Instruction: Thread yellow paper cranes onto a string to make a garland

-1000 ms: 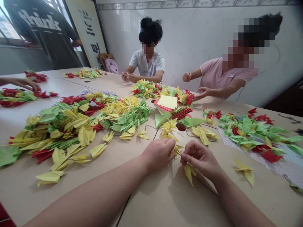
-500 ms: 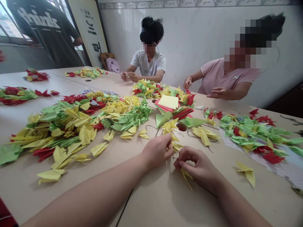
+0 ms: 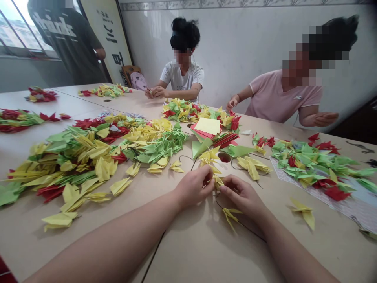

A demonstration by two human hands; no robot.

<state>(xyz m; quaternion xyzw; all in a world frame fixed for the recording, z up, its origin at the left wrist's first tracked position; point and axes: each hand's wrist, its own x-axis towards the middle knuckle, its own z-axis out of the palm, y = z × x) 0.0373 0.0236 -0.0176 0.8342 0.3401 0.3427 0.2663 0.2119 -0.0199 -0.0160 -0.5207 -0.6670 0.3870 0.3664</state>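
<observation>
Between the fingertips of both hands is a yellow paper crane [image 3: 218, 182] on a dark string [image 3: 253, 232]. My left hand [image 3: 196, 185] pinches it from the left, its fingers curled. My right hand [image 3: 244, 196] closes thumb and fingers on its right side; the fingers partly cover it. Below my right hand, another yellow folded crane [image 3: 231, 217] lies on the same string, untouched. Just beyond my left hand, more strung yellow cranes [image 3: 209, 156] sit stacked on the table [image 3: 188, 251].
Large heaps of yellow, green and red cranes [image 3: 88, 151] spread to the left, with another heap [image 3: 312, 161] at right. Square coloured papers [image 3: 207, 126] lie ahead beside a table hole [image 3: 224, 157]. Two co-workers sit opposite; another person stands at the far left. Scissors [image 3: 371, 162] lie far right.
My right hand has moved slightly up and left to the crane by my left hand, leaving the lower crane uncovered on the string. The co-worker in pink has moved one hand outward to the right.
</observation>
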